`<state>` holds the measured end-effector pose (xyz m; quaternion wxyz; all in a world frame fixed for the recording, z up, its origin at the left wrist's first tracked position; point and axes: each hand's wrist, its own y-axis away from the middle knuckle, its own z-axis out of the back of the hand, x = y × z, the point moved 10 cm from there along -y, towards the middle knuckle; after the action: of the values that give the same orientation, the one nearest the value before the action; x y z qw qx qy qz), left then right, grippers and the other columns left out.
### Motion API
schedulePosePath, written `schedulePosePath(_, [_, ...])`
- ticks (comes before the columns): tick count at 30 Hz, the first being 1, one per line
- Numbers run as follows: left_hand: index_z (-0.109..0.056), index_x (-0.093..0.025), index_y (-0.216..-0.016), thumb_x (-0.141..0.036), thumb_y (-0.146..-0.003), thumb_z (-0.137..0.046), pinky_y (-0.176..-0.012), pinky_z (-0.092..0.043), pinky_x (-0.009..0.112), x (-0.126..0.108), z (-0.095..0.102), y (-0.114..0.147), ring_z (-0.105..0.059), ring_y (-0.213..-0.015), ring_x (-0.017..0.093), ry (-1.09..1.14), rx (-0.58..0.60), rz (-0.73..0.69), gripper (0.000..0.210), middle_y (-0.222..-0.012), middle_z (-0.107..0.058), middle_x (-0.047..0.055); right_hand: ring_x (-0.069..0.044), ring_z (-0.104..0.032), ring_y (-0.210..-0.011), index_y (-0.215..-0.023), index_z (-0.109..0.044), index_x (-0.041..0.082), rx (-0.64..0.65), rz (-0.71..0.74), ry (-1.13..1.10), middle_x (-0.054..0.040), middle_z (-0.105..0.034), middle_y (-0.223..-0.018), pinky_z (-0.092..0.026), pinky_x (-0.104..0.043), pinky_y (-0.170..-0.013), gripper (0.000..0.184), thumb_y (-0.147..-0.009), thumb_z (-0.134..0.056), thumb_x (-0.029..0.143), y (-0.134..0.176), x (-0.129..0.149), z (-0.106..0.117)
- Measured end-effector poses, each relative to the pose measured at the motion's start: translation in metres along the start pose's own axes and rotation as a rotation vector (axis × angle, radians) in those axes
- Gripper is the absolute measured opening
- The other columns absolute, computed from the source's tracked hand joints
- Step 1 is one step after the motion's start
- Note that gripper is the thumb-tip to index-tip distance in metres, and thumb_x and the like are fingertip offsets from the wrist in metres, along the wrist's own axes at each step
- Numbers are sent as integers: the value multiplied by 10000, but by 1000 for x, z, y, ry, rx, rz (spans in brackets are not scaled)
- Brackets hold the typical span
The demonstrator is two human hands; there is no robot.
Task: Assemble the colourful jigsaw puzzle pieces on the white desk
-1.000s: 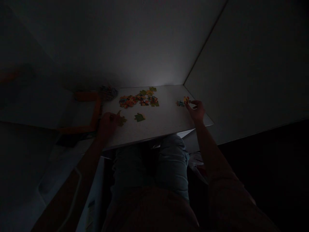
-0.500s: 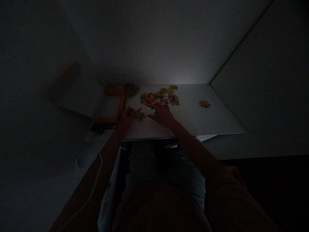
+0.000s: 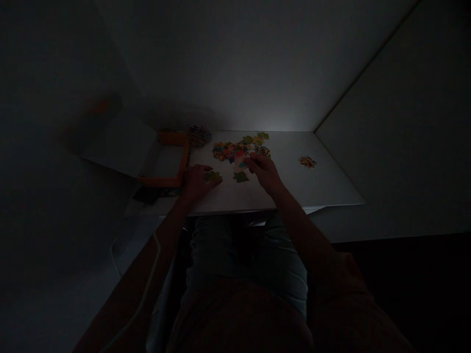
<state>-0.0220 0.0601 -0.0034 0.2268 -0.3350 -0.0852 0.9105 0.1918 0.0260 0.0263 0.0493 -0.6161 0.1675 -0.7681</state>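
Observation:
The whole scene is dim. My right hand (image 3: 264, 169) is closed in a pinch on a pale puzzle piece with red and blue patches (image 3: 241, 160), raised over the table. Below it lies a loose green puzzle piece (image 3: 241, 177). At the left, my left hand (image 3: 196, 182) rests on the table, thumb and fingers around another green puzzle piece (image 3: 214, 177); its grip is partly hidden. Just beyond both hands, a cluster of colourful puzzle pieces (image 3: 222, 151) lies on the white table, with green and yellow pieces (image 3: 258, 140) at its back right.
An open orange-edged box (image 3: 183, 166) stands at the left, its white lid (image 3: 121, 147) tilted up beside it. Behind the box sits a multicoloured heap (image 3: 199, 136). A small pile of pieces (image 3: 307, 162) lies on the right of the table (image 3: 324, 189). Walls enclose the back and right.
My right hand has lifted and moved right, now pinching a pale puzzle piece. The green piece under it has come into view. My left hand has spread around the green piece beside it.

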Motion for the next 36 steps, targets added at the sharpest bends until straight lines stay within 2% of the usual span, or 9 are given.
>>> schedulePosePath(6, [-586, -256, -1177, -510, -746, -680, -1009, -320, 461, -10, -1, 2, -482, -1141, 322, -47, 9, -52, 509, -1184, -572, 96, -152, -519, -633, -853, -556, 270, -136, -26, -79, 9, -592, -753, -455, -320, -608, 284, -741, -701, 487, 19, 5, 49])
schedulePosePath(12, [-597, -219, -1173, -442, -794, -642, -991, -361, 436, -8, -2, 3, -518, -1103, 300, -45, 0, -84, 442, -1156, -601, 87, -148, -523, -601, -777, -555, 258, -141, -61, -17, 13, -570, -693, -462, -328, -628, 231, -793, -648, 468, 28, -15, 64])
schedulePosePath(15, [-588, -200, -1178, -424, -800, -639, -998, -370, 433, -8, -6, 3, -514, -1114, 290, -46, 35, -82, 442, -1174, -595, 87, -168, -535, -620, -749, -559, 273, -114, -86, 11, 4, -585, -709, -463, -347, -639, 221, -793, -644, 472, 29, -35, 57])
schedulePosePath(19, [-566, -182, -1188, -372, -806, -638, -986, -395, 397, -12, -7, 4, -528, -1092, 260, 14, 62, -117, 433, -1177, -584, 91, -188, -558, -642, -725, -570, 295, -25, -128, 33, 1, -612, -708, -465, -362, -649, 210, -793, -639, 481, 27, -62, 33])
schedulePosePath(22, [-551, -156, -1177, -315, -799, -643, -986, -399, 377, -19, -4, 5, -522, -1090, 244, 44, 49, -162, 421, -1165, -570, 100, -203, -576, -693, -817, -601, 313, -10, -102, 180, -11, -656, -826, -470, -382, -685, 192, -796, -627, 502, 25, -70, 23])
schedulePosePath(25, [-526, -163, -1199, -316, -804, -640, -1014, -383, 378, -25, 1, 8, -492, -1134, 248, 40, 13, -173, 439, -1195, -533, 112, -200, -567, -719, -988, -611, 330, -102, -18, 377, -30, -646, -986, -469, -390, -722, 263, -793, -631, 506, 25, -65, 30])
schedulePosePath(28, [-490, -165, -1245, -315, -797, -647, -1043, -365, 394, -32, 6, 11, -458, -1177, 261, 20, -15, -182, 498, -1229, -490, 126, -197, -553, -707, -1031, -611, 325, -138, 43, 483, -51, -617, -1001, -475, -383, -719, 283, -813, -611, 506, 27, -59, 34])
schedulePosePath(32, [-488, -164, -1259, -361, -827, -615, -1078, -348, 385, -44, 9, 17, -431, -1209, 264, 24, -22, -225, 492, -1253, -462, 150, -203, -565, -730, -1027, -641, 339, -40, 97, 527, -55, -611, -991, -471, -402, -761, 240, -848, -587, 489, 31, -48, 22])
schedulePosePath(36, [-502, -204, -1278, -396, -851, -569, -1097, -344, 365, -55, 0, 22, -436, -1224, 252, 39, 47, -280, 473, -1273, -468, 138, -213, -578, -750, -1063, -663, 382, 87, 134, 478, -44, -626, -986, -462, -411, -781, 258, -816, -639, 453, 33, -36, 4])
